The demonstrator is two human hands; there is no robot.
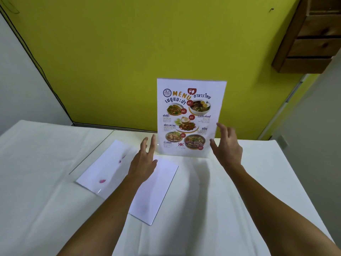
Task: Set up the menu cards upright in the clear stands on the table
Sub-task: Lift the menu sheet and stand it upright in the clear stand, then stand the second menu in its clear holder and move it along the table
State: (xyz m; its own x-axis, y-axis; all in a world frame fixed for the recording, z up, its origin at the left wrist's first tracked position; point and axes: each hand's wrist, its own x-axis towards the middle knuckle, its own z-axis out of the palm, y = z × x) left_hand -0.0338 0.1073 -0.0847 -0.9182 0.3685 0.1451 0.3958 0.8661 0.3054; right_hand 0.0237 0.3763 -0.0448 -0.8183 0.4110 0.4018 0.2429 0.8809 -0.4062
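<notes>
A printed menu card (190,115) stands upright inside a clear stand (184,154) near the far edge of the table. My left hand (145,157) hovers just left of the stand's base with fingers spread, holding nothing. To the right of the card is my right hand (226,145), fingers apart, close to the card's edge but not gripping it. A second menu card (114,174) lies face down and flat on the table under my left forearm. Another clear stand (92,152) lies flat at its far left, hard to make out.
The table carries a white cloth (249,191) and stands against a yellow-green wall (129,52). A wooden drawer unit (310,37) hangs at the upper right. A black cable (36,61) runs down the wall at the left.
</notes>
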